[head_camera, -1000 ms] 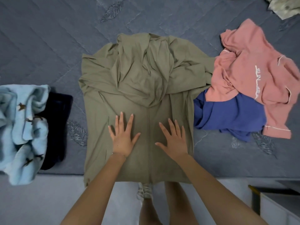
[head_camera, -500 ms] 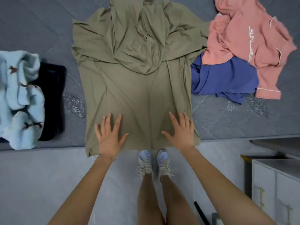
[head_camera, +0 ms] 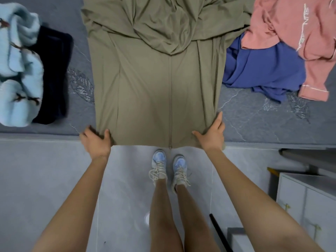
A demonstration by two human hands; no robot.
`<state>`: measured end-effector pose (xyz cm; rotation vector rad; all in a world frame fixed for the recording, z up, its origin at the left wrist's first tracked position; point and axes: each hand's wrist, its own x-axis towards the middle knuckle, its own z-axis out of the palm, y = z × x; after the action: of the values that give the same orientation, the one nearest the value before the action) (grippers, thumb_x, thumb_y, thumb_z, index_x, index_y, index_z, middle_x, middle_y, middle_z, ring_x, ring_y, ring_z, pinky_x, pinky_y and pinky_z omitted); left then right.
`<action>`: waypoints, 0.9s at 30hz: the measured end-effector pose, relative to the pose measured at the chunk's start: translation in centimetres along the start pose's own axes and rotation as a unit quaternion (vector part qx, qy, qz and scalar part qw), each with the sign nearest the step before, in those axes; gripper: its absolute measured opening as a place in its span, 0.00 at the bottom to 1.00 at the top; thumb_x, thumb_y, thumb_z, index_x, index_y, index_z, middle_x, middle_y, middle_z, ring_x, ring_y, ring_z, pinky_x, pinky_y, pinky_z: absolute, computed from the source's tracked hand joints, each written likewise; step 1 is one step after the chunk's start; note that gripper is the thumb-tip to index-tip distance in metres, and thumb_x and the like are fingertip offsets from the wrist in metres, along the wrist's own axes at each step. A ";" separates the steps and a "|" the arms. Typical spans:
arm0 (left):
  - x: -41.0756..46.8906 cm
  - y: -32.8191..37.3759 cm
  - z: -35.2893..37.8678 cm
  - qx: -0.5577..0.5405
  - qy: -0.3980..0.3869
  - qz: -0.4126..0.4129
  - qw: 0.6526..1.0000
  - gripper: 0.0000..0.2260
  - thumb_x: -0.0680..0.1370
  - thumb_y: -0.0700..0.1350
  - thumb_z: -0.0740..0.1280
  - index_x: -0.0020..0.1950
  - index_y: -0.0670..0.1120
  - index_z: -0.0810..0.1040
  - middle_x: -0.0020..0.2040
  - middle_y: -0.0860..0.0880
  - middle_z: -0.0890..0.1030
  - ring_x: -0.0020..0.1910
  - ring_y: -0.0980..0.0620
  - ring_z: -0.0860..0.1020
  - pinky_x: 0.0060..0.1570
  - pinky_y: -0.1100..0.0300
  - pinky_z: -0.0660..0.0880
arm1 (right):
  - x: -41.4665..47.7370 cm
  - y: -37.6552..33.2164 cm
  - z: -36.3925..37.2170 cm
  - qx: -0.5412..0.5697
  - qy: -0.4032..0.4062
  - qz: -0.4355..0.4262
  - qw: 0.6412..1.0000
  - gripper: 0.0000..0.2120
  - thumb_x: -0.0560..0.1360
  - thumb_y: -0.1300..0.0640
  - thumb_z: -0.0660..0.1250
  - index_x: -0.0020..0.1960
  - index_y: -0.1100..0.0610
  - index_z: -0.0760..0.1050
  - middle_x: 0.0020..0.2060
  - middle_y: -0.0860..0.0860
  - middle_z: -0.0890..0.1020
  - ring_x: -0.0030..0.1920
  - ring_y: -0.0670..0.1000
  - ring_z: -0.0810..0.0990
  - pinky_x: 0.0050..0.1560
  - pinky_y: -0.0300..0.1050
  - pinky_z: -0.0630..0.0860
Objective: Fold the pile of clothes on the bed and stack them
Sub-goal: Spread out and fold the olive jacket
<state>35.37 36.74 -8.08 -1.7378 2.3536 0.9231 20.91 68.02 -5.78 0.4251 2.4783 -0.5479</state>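
- Both hands grip the near hem of the olive jacket [head_camera: 154, 84]: the left hand [head_camera: 95, 140] pinches the left corner, thumb on top of the cloth and fingers curled under it; the right hand [head_camera: 211, 132] clasps the right corner, thumb lying across the fabric and fingers along the side edge.
- Grey quilted bed [head_camera: 254, 120] fills the upper half of the view, with its near edge running level with both hands.
- Pale tiled floor [head_camera: 54, 170] takes up the lower half.
- That olive jacket lies spread flat in the middle of the bed, zip line down its centre, sleeves folded in over the chest, and its hem hangs slightly over the bed's edge.
- Pink top [head_camera: 294, 33] with white lettering lies crumpled at the upper right, partly on a blue garment [head_camera: 263, 70] that touches the jacket's right side.
- Light blue fleece [head_camera: 20, 70] sits bundled at the far left, resting on a dark navy garment [head_camera: 54, 75] beside it.
- White cabinet [head_camera: 309, 206] stands at the lower right on the floor.
- Two blue and white sneakers [head_camera: 168, 168] stand on the tiles just below the hem, between the arms.
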 end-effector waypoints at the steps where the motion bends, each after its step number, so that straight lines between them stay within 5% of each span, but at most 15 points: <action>1: -0.1 -0.1 -0.1 0.001 -0.011 -0.016 1.000 0.27 0.76 0.44 0.71 0.70 0.35 0.67 0.64 0.32 0.70 0.63 0.35 0.70 0.64 0.49 0.66 | -0.2 0.0 0.0 0.002 -0.004 0.021 1.000 0.55 0.68 0.48 0.78 0.80 0.54 0.43 0.73 0.60 0.60 0.67 0.64 0.69 0.68 0.61 0.65; 4: -0.9 0.0 -0.7 0.001 -0.040 -0.052 0.998 0.20 0.76 0.46 0.71 0.62 0.36 0.73 0.58 0.33 0.78 0.58 0.34 0.75 0.56 0.46 0.71 | -0.5 -0.2 -0.2 -0.012 -0.021 0.076 0.997 0.37 0.70 0.46 0.75 0.71 0.58 0.62 0.64 0.60 0.74 0.63 0.63 0.74 0.65 0.59 0.68; 7: -2.0 -0.2 -0.9 -0.012 -0.063 0.037 0.997 0.14 0.75 0.50 0.70 0.44 0.38 0.78 0.42 0.35 0.81 0.46 0.35 0.78 0.46 0.46 0.75 | -1.1 -0.8 0.0 -0.027 -0.071 0.058 0.995 0.24 0.69 0.42 0.75 0.55 0.56 0.73 0.53 0.57 0.82 0.57 0.60 0.79 0.61 0.57 0.73; 10: -3.0 0.9 -1.3 -0.121 -0.105 0.047 0.986 0.13 0.75 0.51 0.70 0.45 0.41 0.80 0.45 0.41 0.82 0.47 0.41 0.79 0.48 0.50 0.76 | -1.4 -2.2 0.6 0.056 -0.104 0.055 0.991 0.20 0.68 0.45 0.77 0.51 0.58 0.79 0.49 0.55 0.84 0.53 0.57 0.81 0.54 0.52 0.78; 13: -3.7 3.5 -1.9 -0.252 -0.136 0.008 0.958 0.09 0.79 0.41 0.68 0.57 0.39 0.78 0.53 0.43 0.81 0.52 0.48 0.79 0.51 0.60 0.75 | -1.9 -4.7 0.2 0.185 -0.119 0.058 0.974 0.18 0.70 0.51 0.77 0.53 0.61 0.81 0.48 0.55 0.83 0.49 0.53 0.81 0.49 0.44 0.76; 15: -3.6 5.4 -2.4 -0.314 -0.152 0.000 0.937 0.10 0.80 0.41 0.66 0.60 0.39 0.77 0.56 0.44 0.81 0.54 0.50 0.78 0.56 0.58 0.75 | -2.2 -6.7 -0.3 0.248 -0.142 0.047 0.957 0.14 0.70 0.53 0.77 0.51 0.60 0.81 0.45 0.53 0.83 0.46 0.51 0.81 0.50 0.45 0.77; 21: 0.3 12.4 -3.2 -0.393 -0.146 0.012 0.908 0.05 0.81 0.43 0.66 0.56 0.48 0.76 0.57 0.46 0.80 0.60 0.46 0.78 0.66 0.43 0.72 | -1.2 -13.8 -2.4 0.367 -0.227 0.020 0.902 0.07 0.73 0.55 0.74 0.48 0.56 0.80 0.48 0.54 0.85 0.49 0.52 0.83 0.54 0.46 0.80; 27: 3.6 21.2 -3.3 -0.426 -0.130 0.043 0.894 0.03 0.81 0.42 0.65 0.51 0.51 0.73 0.54 0.51 0.78 0.59 0.49 0.77 0.65 0.45 0.73 | 2.8 -20.4 -6.4 0.487 -0.146 -0.004 0.861 0.10 0.75 0.56 0.73 0.54 0.55 0.78 0.47 0.47 0.83 0.47 0.44 0.82 0.50 0.39 0.80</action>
<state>16.15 35.81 2.02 -1.5362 1.9672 2.2873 7.45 53.87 3.36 0.6361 1.7437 -1.7267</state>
